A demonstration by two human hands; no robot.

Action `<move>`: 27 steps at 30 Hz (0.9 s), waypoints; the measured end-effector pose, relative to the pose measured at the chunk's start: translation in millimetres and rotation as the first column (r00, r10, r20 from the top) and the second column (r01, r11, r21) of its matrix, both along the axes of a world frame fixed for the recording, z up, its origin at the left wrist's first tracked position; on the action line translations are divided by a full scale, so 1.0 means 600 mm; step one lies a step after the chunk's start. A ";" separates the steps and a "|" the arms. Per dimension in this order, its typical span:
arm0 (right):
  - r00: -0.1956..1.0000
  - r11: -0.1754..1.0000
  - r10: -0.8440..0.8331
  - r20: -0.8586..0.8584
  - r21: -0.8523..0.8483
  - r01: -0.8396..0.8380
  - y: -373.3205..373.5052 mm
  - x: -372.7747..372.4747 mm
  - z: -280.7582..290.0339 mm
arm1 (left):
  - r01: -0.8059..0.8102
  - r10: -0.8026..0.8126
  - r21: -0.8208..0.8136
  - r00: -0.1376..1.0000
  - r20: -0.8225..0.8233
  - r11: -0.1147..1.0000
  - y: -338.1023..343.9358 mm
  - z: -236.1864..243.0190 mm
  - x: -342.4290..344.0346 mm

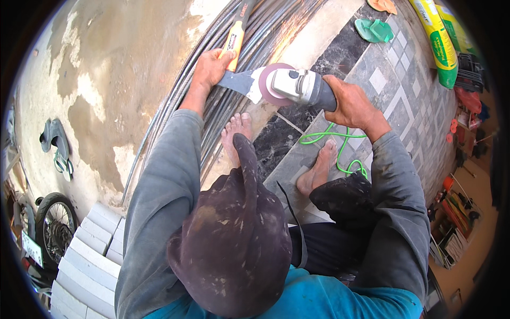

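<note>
My left hand [211, 69] is closed on a bladed tool with a yellow-and-black handle [234, 41]. Its flat grey blade [237, 83] widens toward the right, and I cannot tell its exact kind. Around the dark rear body of an angle grinder [300, 85] my right hand [353, 102] is wrapped. The grinder's round brownish-pink disc [270, 93] meets the blade's bright right end. Orange sparks [289, 37] streak away above the disc, over the rods. A green cord [345, 139] loops on the tiles below my right hand.
Long metal rods [183, 98] run beneath the tool and beside my bare left foot [237, 132]. My right foot [319, 169] rests on grey tiles. Green sandals [374, 30] lie at the top; yellow-green sacks [439, 45] stand right. At lower left are stacked pale slabs [87, 266] and a motorcycle wheel [57, 226].
</note>
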State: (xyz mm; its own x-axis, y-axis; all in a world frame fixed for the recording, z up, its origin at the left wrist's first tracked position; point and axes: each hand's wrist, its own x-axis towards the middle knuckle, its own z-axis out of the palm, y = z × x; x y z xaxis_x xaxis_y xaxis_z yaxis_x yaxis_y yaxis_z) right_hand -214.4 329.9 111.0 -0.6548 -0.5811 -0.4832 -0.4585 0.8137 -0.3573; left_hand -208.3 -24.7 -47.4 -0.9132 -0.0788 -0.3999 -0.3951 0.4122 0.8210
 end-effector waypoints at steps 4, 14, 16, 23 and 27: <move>0.983 0.983 0.182 -0.013 -0.029 -0.182 -0.007 0.024 0.012 | -0.034 0.034 -0.015 0.999 -0.024 0.999 0.004 0.002 0.004; 0.990 0.989 0.143 -0.008 -0.033 -0.143 -0.023 -0.004 0.016 | -0.039 0.039 -0.034 0.999 -0.006 0.999 0.006 0.006 0.005; 0.977 0.977 0.211 -0.024 -0.029 -0.212 -0.028 0.004 0.018 | -0.028 0.028 -0.010 0.999 0.015 1.000 0.001 -0.001 0.005; 0.988 0.988 0.154 -0.023 -0.027 -0.154 -0.020 -0.023 0.014 | -0.039 0.039 0.006 0.999 0.037 0.999 0.003 -0.003 0.002; 0.990 0.990 0.142 -0.001 -0.011 -0.142 -0.022 -0.021 0.016 | -0.028 0.028 0.010 0.999 0.017 1.000 0.002 -0.001 0.002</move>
